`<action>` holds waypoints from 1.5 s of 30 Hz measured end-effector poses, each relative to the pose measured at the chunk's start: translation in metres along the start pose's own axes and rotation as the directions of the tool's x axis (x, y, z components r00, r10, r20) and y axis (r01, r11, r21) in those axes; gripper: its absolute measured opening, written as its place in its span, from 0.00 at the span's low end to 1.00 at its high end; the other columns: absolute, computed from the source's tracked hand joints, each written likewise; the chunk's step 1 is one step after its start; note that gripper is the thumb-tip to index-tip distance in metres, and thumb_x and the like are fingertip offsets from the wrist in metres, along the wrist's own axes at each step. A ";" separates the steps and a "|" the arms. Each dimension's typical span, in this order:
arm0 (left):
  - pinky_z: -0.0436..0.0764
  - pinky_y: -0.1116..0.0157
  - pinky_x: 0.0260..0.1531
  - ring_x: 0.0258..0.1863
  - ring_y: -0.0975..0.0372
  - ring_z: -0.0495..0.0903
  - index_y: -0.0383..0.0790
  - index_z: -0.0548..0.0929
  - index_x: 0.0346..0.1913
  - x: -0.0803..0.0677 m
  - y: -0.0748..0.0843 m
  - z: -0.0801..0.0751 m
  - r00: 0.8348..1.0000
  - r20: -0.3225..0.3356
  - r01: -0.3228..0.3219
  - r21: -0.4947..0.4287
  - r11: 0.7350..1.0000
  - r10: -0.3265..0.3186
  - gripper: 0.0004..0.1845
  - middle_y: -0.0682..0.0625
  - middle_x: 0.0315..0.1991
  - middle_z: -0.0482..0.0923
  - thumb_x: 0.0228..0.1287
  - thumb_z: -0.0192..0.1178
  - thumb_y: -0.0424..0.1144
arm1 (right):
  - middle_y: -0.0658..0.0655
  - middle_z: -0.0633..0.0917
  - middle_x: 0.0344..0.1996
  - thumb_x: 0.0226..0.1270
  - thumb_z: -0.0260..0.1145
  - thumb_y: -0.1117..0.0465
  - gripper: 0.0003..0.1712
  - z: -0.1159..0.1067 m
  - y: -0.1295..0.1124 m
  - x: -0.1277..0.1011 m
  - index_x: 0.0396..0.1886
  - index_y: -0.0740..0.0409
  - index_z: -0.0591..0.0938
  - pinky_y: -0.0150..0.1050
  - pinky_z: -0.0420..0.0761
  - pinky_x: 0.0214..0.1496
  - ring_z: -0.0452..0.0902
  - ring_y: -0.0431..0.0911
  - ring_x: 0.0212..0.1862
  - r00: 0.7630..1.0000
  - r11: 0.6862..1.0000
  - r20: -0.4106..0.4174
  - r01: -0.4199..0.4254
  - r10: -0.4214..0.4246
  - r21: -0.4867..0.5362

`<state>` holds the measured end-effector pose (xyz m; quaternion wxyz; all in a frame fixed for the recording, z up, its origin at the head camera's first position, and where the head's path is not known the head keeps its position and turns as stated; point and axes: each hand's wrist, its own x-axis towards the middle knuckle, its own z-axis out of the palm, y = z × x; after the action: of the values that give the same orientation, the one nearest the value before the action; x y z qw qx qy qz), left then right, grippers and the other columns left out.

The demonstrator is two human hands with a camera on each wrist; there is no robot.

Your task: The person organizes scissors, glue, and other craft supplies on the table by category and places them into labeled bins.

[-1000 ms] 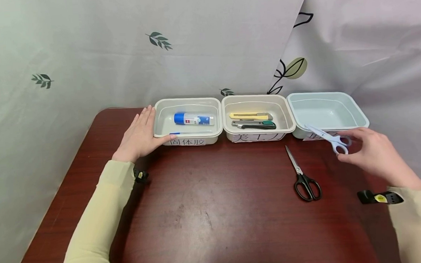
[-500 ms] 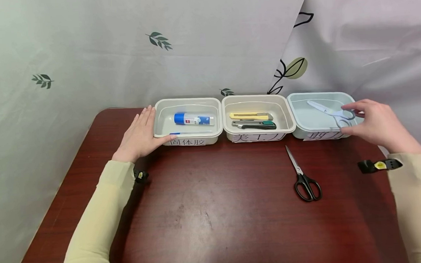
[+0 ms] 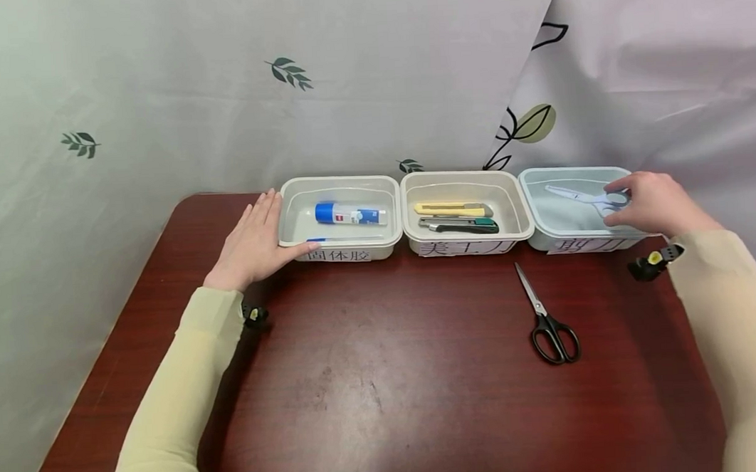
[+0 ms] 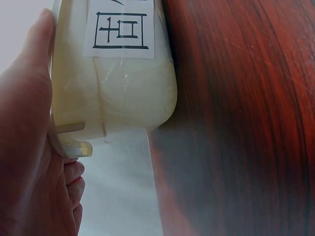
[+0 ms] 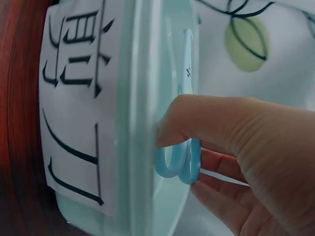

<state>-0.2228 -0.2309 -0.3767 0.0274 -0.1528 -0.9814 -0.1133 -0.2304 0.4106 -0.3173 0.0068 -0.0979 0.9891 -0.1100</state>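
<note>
In the head view my right hand (image 3: 655, 202) reaches over the rim of the pale blue box (image 3: 541, 233) at the right. Its thumb and fingers hold light blue scissors (image 3: 575, 195) by the handle loops, inside the box with the blades pointing left. The right wrist view shows the scissors' blade (image 5: 187, 61) and the thumb across the handles. My left hand (image 3: 250, 243) rests against the left side of the off-white box (image 3: 378, 247), fingers extended, thumb along its front rim. In that box lie a glue stick (image 3: 350, 213) and a thin blue-ended item (image 3: 346, 238).
Between these boxes stands a beige box (image 3: 417, 242) holding a yellow utility knife (image 3: 450, 209) and a black-and-green one (image 3: 464, 224). Black-handled scissors (image 3: 546, 320) lie on the dark red table (image 3: 385, 378). Paper labels mark the box fronts; a patterned curtain (image 3: 346, 109) hangs behind.
My right hand has carried the light blue scissors from above the front rim of the pale blue box back and down into it. My left hand has stayed in place.
</note>
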 end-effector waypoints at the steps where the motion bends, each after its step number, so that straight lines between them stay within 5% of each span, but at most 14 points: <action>1: 0.42 0.50 0.77 0.80 0.46 0.42 0.27 0.44 0.80 0.000 0.000 0.000 1.000 -0.001 -0.001 0.002 1.000 0.001 0.67 0.32 0.80 0.43 0.58 0.54 0.79 | 0.79 0.81 0.47 0.52 0.78 0.61 0.33 0.002 0.002 0.002 0.55 0.75 0.81 0.63 0.73 0.47 0.75 0.67 0.46 1.000 1.000 0.010 0.001 -0.001 -0.006; 11: 0.41 0.50 0.77 0.80 0.47 0.41 0.27 0.44 0.80 0.000 0.001 0.000 1.000 0.009 0.000 0.008 1.000 0.000 0.67 0.33 0.80 0.43 0.59 0.53 0.79 | 0.80 0.80 0.49 0.51 0.77 0.61 0.33 0.015 0.010 0.017 0.55 0.76 0.81 0.65 0.72 0.52 0.72 0.72 0.50 0.999 1.000 0.048 -0.023 0.023 0.001; 21: 0.41 0.50 0.77 0.79 0.45 0.42 0.26 0.45 0.80 -0.001 0.000 0.001 1.000 0.002 -0.003 0.004 1.000 0.003 0.66 0.32 0.80 0.44 0.59 0.55 0.78 | 0.86 0.71 0.58 0.59 0.74 0.61 0.37 0.016 0.007 0.019 0.63 0.78 0.74 0.70 0.64 0.61 0.63 0.78 0.59 0.995 0.997 0.073 -0.067 0.065 0.029; 33: 0.42 0.50 0.77 0.79 0.45 0.42 0.27 0.45 0.80 -0.001 -0.001 0.000 1.000 -0.008 -0.007 -0.007 1.000 0.007 0.66 0.31 0.79 0.45 0.59 0.57 0.77 | 0.81 0.73 0.60 0.69 0.71 0.47 0.41 -0.011 -0.015 0.002 0.69 0.72 0.73 0.70 0.66 0.56 0.65 0.77 0.60 0.993 0.984 -0.085 -0.072 0.086 0.162; 45: 0.42 0.49 0.76 0.79 0.44 0.43 0.27 0.45 0.80 -0.001 -0.001 0.001 1.000 -0.009 -0.009 -0.004 1.000 0.009 0.67 0.31 0.79 0.45 0.59 0.56 0.78 | 0.74 0.74 0.65 0.66 0.71 0.41 0.44 -0.032 -0.036 -0.022 0.72 0.64 0.73 0.67 0.65 0.58 0.66 0.72 0.63 0.972 0.970 -0.179 -0.115 0.155 0.214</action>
<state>-0.2225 -0.2321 -0.3778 0.0319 -0.1566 -0.9803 -0.1160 -0.2029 0.3878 -0.2787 -0.0724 -0.0178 0.9730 -0.2183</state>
